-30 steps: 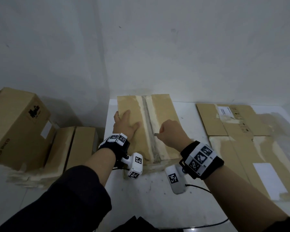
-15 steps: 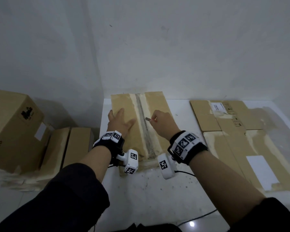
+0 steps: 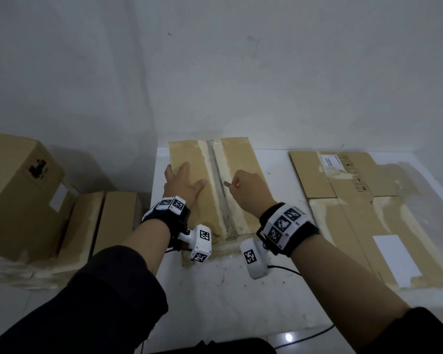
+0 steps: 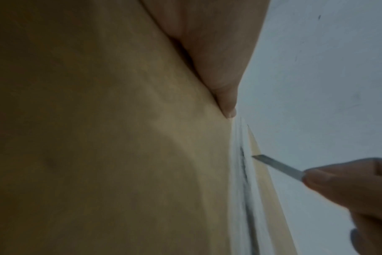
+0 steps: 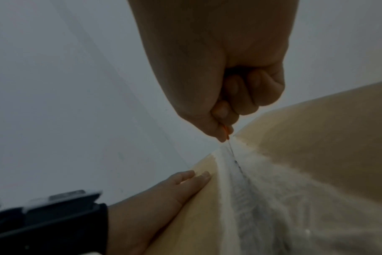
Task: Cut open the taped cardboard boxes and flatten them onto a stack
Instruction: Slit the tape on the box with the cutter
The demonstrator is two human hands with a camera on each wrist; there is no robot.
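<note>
The left hand point(image 3: 183, 183) lies flat, fingers straight, on the taped box point(image 3: 237, 169) at the table's point(image 3: 215, 290) far edge. Just right, the right hand point(image 3: 248, 190) pinches a blade point(image 3: 226, 184) at the centre tape seam point(image 3: 221, 200). A slip sideways could nick the bracing fingers point(image 5: 199, 177). Only the left wrist view shows the blade tip meeting the seam; the flattened stack point(image 3: 368, 205) appears head-on alone.

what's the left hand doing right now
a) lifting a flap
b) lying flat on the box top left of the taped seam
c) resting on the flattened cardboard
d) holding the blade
b: the left hand lies flat with straight fingers on the box, left of the taped seam, while the right hand pinches the blade.
</note>
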